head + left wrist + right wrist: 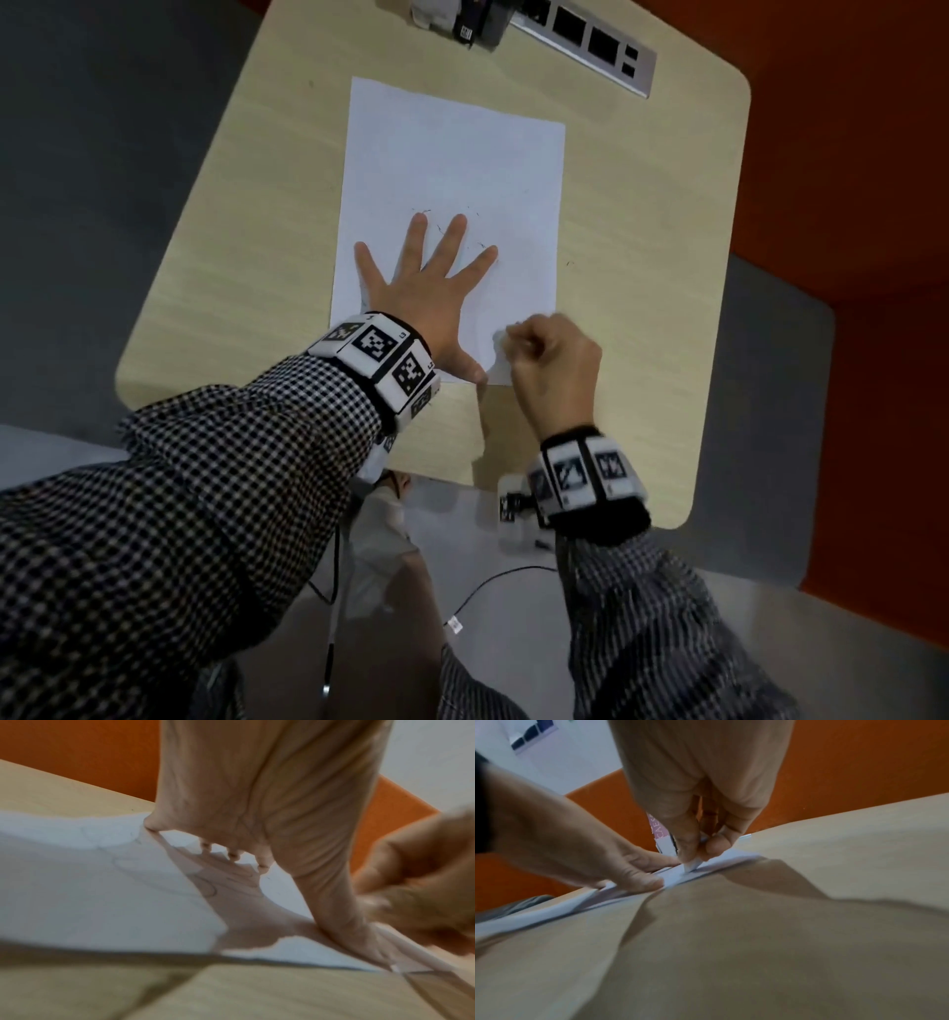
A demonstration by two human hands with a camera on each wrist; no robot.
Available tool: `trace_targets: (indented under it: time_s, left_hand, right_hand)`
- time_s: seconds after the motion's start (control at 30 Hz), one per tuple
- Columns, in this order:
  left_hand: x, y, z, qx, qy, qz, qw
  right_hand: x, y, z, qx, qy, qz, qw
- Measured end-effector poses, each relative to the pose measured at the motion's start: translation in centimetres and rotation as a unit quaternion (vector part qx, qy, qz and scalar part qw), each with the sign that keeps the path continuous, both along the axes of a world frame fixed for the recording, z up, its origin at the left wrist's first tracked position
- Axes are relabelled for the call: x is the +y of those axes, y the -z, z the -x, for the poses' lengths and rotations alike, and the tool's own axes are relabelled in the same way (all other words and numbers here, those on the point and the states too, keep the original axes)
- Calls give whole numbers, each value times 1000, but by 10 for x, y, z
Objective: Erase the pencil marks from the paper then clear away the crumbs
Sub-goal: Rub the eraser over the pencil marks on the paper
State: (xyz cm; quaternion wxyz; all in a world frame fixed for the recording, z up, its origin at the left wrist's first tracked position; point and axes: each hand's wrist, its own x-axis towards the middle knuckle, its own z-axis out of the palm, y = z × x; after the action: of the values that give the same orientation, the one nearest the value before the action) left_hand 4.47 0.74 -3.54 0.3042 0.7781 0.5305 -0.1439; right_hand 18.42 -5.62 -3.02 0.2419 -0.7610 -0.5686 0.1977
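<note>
1. One sheet of paper [452, 205] lies flat on the worktop [642, 216], its near edge towards me; faint pencil marks [441, 226] show by my fingertips.
2. One white eraser [500, 360] is pinched in my right hand [554, 360], fingers curled round it, its tip down on the paper's near right corner.
3. My left hand [426, 288] lies spread, palm pressing the sheet flat, thumb tip just beside the eraser.
4. A few dark specks sit on the sheet and one on the worktop to the right; too small to tell crumbs from marks.
5. One socket strip [590, 41] and dark items at the far edge are cut off.
</note>
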Motion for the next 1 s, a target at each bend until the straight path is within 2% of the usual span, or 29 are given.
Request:
trace_targets:
  time_s: [0.1,0.27,0.43,0.53,0.67,0.77,0.87,1.0]
  left_hand:
    - [0,0,1,-1,-2,1,1000]
    - [0,1,0,0,0,-5,1000]
    - [-1,1,0,8,5,-5,1000]
    - [-2,1,-1,8,8,0,1000]
    - [1,-6,0,0,13,-3,1000]
    - [11,-13,32,-18,-3,-10,1000]
    - [15,-15,80,-1,-17,-25,1000]
    - [7,-9,106,0,8,-39,999]
  right_hand:
    - [-25,-5,5,7,-3,22,1000]
    - [28,-2,-4,30,22,19,999]
    - [-12,-5,10,33,15,30,999]
    - [19,-3,4,45,35,40,998]
    - [40,-5,-2,32,6,48,998]
    - [37,-9,-8,23,-23,49,998]
    - [40,-15,-7,9,-54,42,998]
    - [28,-20,31,65,-83,17,994]
